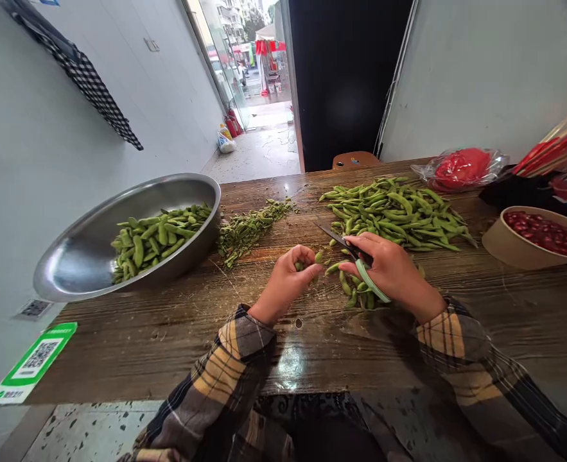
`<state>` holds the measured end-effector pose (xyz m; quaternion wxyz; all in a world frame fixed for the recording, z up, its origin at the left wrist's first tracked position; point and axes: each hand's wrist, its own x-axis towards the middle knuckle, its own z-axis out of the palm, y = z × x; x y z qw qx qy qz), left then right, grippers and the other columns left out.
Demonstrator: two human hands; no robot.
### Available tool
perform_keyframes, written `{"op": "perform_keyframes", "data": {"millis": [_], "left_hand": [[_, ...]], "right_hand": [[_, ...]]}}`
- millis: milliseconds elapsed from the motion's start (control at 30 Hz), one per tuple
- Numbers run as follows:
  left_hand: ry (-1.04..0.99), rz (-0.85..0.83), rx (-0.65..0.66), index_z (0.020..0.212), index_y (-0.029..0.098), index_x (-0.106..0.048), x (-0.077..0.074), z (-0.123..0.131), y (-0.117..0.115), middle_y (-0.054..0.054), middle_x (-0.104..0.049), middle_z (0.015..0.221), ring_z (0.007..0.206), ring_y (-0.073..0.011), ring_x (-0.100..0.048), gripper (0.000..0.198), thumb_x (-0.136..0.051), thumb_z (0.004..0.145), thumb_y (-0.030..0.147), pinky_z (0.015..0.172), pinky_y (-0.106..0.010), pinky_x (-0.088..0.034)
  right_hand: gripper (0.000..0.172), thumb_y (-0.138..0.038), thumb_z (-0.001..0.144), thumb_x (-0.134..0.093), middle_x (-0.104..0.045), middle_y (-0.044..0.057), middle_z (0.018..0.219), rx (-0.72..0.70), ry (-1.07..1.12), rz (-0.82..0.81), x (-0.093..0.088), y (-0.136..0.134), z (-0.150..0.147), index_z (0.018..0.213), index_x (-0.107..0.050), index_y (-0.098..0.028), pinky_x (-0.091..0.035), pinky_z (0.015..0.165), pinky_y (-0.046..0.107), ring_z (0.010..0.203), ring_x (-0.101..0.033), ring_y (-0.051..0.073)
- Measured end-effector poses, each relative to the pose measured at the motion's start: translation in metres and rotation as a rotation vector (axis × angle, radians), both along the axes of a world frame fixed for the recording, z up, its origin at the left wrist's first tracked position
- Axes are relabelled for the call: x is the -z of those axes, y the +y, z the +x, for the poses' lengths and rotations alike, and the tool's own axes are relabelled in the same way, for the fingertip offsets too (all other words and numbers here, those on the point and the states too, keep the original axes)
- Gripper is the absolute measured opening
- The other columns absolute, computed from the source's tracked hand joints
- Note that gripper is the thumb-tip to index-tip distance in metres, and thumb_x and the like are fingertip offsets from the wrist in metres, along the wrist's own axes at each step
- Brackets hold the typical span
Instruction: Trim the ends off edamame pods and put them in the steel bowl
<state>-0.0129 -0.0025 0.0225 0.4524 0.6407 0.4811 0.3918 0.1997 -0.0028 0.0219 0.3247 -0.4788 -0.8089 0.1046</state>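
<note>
Between the bent fingers of my left hand [287, 282] are green edamame pods [318, 257], their ends poking out past the thumb. My right hand [384, 263] is closed around a pair of scissors [370, 281] with pale green and black handles. The dark blades point up and left, over the edge of the pods on the table. A large heap of edamame [399, 212] lies beyond my right hand, and a few more pods [355, 298] sit just under it. Trimmed pod tips [252, 231] form a pile left of the heap, beyond my left hand.
A wide steel bowl [83, 231], partly filled with pods, stands tilted at the left. A paper bowl of red seeds [514, 247] and a plastic-wrapped red bundle [463, 168] are at the right. A green QR-code card [33, 362] lies at the table's [177, 359] left corner.
</note>
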Motion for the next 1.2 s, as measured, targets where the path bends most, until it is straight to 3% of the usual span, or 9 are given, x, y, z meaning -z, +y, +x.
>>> {"op": "perform_keyframes", "data": {"millis": [100, 233, 500, 700, 967, 1067, 1200], "left_hand": [[-0.163, -0.108, -0.022, 0.09, 0.014, -0.061, 0.0003, -0.002, -0.0005, 0.003, -0.05, 0.068, 0.053, -0.006, -0.04, 0.026, -0.066, 0.077, 0.036, 0.052, -0.02, -0.032], [-0.194, -0.142, -0.017, 0.09, 0.013, -0.064, 0.0004, -0.0019, -0.0024, 0.005, -0.047, 0.058, 0.048, -0.0054, -0.036, 0.031, -0.065, 0.078, 0.042, 0.046, -0.02, -0.028], [-0.158, -0.107, -0.034, 0.084, 0.013, -0.067, -0.0041, 0.0014, -0.005, 0.005, -0.048, 0.057, 0.048, -0.0053, -0.035, 0.026, -0.067, 0.076, 0.038, 0.047, -0.02, -0.027], [-0.076, -0.021, -0.04, 0.082, 0.012, -0.069, -0.0045, 0.0025, -0.0057, 0.0, -0.058, 0.068, 0.06, -0.0089, -0.044, 0.021, -0.067, 0.076, 0.032, 0.056, -0.021, -0.034], [0.012, 0.101, -0.047, 0.068, 0.014, -0.065, -0.0015, 0.0004, -0.0009, 0.001, -0.053, 0.064, 0.063, -0.01, -0.044, 0.014, -0.069, 0.073, 0.026, 0.059, -0.022, -0.034], [-0.086, 0.007, -0.059, 0.069, 0.014, -0.063, 0.0002, -0.0016, 0.0003, 0.003, -0.047, 0.061, 0.056, -0.0075, -0.04, 0.016, -0.071, 0.072, 0.028, 0.053, -0.021, -0.031], [-0.405, -0.194, -0.087, 0.083, 0.016, -0.059, 0.0012, -0.0046, 0.0012, 0.006, -0.048, 0.06, 0.046, -0.0042, -0.037, 0.023, -0.071, 0.072, 0.032, 0.044, -0.018, -0.027]], "right_hand": [[0.044, -0.039, 0.081, -0.068, -0.065, 0.006, 0.098, -0.03, -0.036, -0.038, -0.0014, -0.0025, -0.0016, 0.119, -0.06, -0.02, -0.05, 0.069, 0.033, 0.074, -0.062, 0.019], [0.047, -0.039, 0.08, -0.069, -0.064, 0.006, 0.098, -0.084, -0.06, -0.089, -0.0017, -0.0052, -0.0047, 0.122, -0.058, -0.021, -0.05, 0.066, 0.032, 0.072, -0.061, 0.018], [0.05, -0.041, 0.078, -0.071, -0.062, 0.006, 0.102, -0.153, -0.056, -0.109, -0.0012, -0.0059, -0.0064, 0.123, -0.056, -0.022, -0.051, 0.069, 0.032, 0.074, -0.061, 0.018], [0.053, -0.039, 0.077, -0.073, -0.062, 0.007, 0.105, -0.156, -0.083, -0.13, -0.0035, -0.0088, -0.0088, 0.123, -0.056, -0.02, -0.049, 0.068, 0.03, 0.078, -0.061, 0.019], [0.037, -0.039, 0.084, -0.065, -0.065, 0.006, 0.095, -0.173, -0.129, -0.089, 0.0005, -0.0061, -0.0069, 0.115, -0.061, -0.019, -0.048, 0.068, 0.03, 0.077, -0.063, 0.02], [0.037, -0.04, 0.084, -0.065, -0.066, 0.007, 0.096, -0.157, -0.112, -0.077, 0.0026, -0.0042, -0.0062, 0.113, -0.062, -0.019, -0.049, 0.072, 0.032, 0.083, -0.064, 0.022], [0.042, -0.042, 0.083, -0.065, -0.066, 0.009, 0.101, -0.06, -0.065, -0.04, 0.0046, -0.0024, -0.0056, 0.118, -0.06, -0.019, -0.05, 0.072, 0.034, 0.082, -0.064, 0.022]]}}
